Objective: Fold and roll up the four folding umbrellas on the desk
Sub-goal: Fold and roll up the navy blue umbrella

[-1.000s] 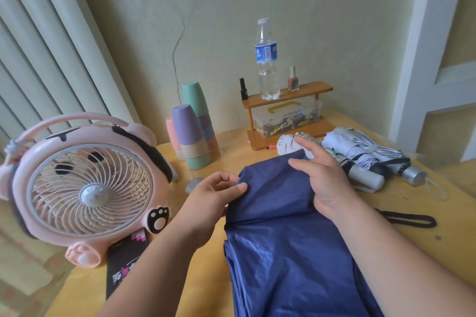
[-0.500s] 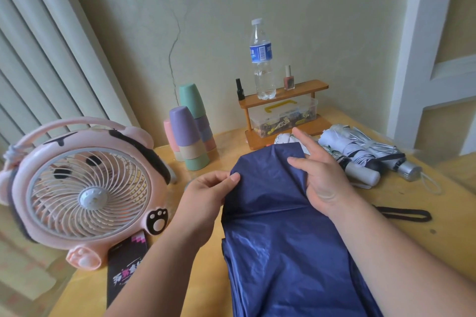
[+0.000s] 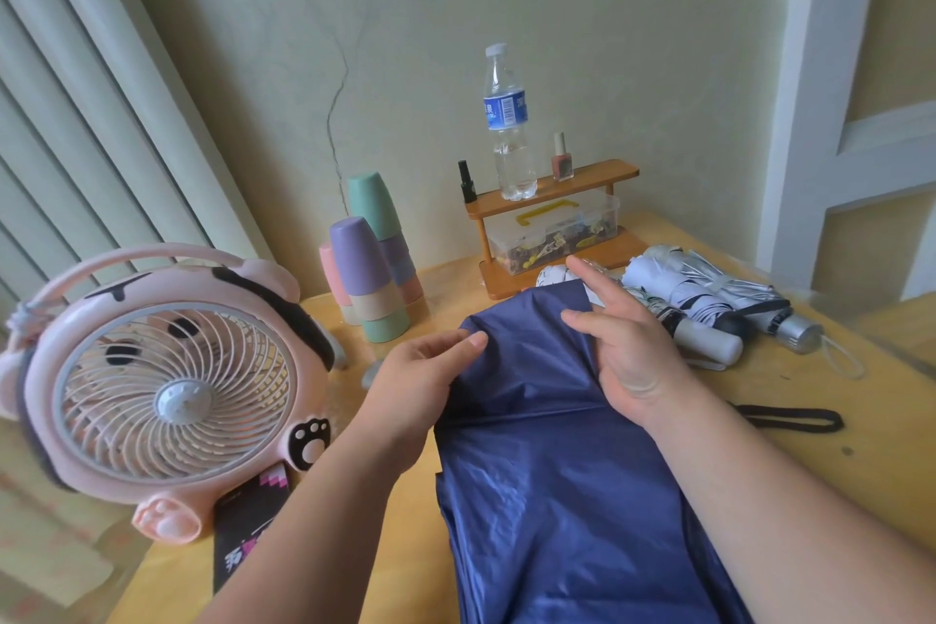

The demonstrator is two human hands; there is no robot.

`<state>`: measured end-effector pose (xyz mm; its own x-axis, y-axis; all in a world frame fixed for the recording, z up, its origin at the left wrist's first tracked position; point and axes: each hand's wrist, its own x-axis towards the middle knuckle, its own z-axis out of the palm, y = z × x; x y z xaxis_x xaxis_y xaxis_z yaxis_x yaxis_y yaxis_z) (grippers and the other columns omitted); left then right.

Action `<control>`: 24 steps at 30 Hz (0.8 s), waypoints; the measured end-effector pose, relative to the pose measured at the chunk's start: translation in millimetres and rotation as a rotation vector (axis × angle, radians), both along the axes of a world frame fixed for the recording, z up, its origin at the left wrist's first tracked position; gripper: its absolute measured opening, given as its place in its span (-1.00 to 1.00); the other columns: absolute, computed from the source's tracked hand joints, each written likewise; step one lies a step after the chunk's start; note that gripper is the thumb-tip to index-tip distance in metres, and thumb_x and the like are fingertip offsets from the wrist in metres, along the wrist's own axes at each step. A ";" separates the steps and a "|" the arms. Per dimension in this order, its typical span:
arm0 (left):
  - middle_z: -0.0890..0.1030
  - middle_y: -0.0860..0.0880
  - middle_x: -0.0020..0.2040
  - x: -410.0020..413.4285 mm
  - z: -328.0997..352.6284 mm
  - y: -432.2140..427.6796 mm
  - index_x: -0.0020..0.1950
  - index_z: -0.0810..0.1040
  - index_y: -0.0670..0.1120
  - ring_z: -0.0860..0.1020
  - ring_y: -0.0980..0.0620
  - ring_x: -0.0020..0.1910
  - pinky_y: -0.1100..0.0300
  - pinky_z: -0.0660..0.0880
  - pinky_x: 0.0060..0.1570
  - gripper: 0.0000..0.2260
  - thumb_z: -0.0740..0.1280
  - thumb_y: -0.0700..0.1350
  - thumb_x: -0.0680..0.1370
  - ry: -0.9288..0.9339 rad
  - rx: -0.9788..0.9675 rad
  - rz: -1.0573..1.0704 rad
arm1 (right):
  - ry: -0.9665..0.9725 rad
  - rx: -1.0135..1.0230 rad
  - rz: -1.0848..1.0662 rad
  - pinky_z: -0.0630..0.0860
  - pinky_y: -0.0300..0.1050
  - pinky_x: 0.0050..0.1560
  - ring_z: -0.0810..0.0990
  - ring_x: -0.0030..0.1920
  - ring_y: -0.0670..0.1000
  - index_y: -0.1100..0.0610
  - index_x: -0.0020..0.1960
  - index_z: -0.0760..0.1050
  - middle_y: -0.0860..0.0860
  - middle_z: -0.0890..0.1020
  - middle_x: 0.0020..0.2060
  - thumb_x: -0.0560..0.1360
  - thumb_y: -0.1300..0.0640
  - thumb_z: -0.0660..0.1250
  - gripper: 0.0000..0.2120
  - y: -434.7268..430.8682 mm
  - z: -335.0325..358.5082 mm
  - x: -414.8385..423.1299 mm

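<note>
Navy umbrella canopy: nearest me, spread flat down the middle of the wooden desk, running off the bottom of the view. I judge it thin, light and slick, so it will slide and spring open unless pinned. I cannot see the ribs or shaft under it.
Where I'd hold: at the panel edges and creases, pinching a fold with one hand while the other flattens. A grab at mid-cloth would only bunch it.
Left hand: thumb and fingertips pinch the far-left corner of the canopy.
Right hand: fingers almost straight, its edge resting on the canopy's right side near the far corner. It grips nothing that I can make out.
Black strap: loose on the desk just right of my right wrist.
Pink desk fan: to the left, crowding that side, with a black card under its foot.
Rolled white umbrellas: bundled beyond my right hand, looking done already.
Stacked cups: behind the canopy's left corner and easily toppled.
Wooden shelf: at the back, carrying a water bottle.
Room: pale plaster wall with a crack.
</note>
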<state>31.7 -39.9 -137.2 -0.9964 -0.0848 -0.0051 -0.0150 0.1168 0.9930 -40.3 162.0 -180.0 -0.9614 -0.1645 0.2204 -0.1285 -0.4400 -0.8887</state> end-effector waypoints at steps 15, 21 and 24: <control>0.67 -0.12 0.01 -9.3 -13.7 -14.5 0.26 0.62 -0.20 0.59 -0.01 -0.10 0.13 0.53 -0.07 -0.79 0.33 -0.25 0.64 0.002 0.270 0.120 | -0.006 -0.014 0.010 0.29 0.15 0.53 0.44 0.46 0.07 -0.19 0.36 0.55 0.04 0.53 0.42 0.33 0.19 0.43 -0.37 0.7 -6.8 -9.7; 0.61 -0.16 -0.09 -6.6 -8.9 -29.6 0.06 0.55 -0.19 0.52 -0.14 -0.07 0.05 0.44 -0.08 -0.70 0.37 -0.39 0.36 0.054 0.122 -0.085 | -0.010 -0.015 0.008 0.26 0.16 0.55 0.39 0.49 0.06 -0.20 0.35 0.56 -0.02 0.49 0.45 0.33 0.18 0.44 -0.38 0.9 -8.2 -10.1; 0.62 -0.16 -0.10 -7.7 -4.7 -30.6 0.06 0.55 -0.21 0.57 -0.10 -0.15 0.11 0.52 -0.15 -0.69 0.39 -0.40 0.35 0.068 -0.015 -0.149 | -0.009 -0.008 0.012 0.25 0.18 0.55 0.38 0.50 0.07 -0.21 0.34 0.57 -0.04 0.49 0.45 0.32 0.17 0.45 -0.38 0.5 -7.0 -8.9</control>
